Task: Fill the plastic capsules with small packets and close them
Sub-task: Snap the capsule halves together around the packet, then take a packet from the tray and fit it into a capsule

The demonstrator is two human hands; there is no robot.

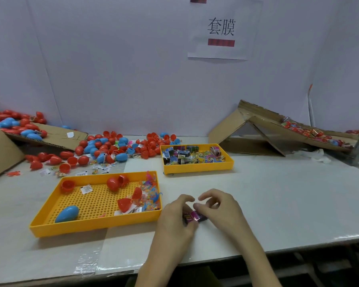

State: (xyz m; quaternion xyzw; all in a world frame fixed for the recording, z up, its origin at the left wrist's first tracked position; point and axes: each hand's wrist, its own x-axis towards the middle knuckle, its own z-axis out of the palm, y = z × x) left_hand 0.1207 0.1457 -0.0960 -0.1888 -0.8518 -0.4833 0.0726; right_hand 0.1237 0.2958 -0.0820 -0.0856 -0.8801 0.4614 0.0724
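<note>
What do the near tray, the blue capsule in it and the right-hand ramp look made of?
Tray: moulded yellow plastic, perforated floor. Capsule: smooth hard plastic, judging by its soft sheen. Ramp: matte brown corrugated cardboard, with ragged torn edges.

The near tray (pixel 91 225) and far tray (pixel 197 168) are smooth yellow plastic. The capsules (pixel 67 213) are glossy plastic. The ramp (pixel 226 127) is rough brown cardboard. The packet (pixel 194 215) has a shiny wrapper. The table (pixel 278 204) looks matt, with glossy clear tape (pixel 87 264).
</note>
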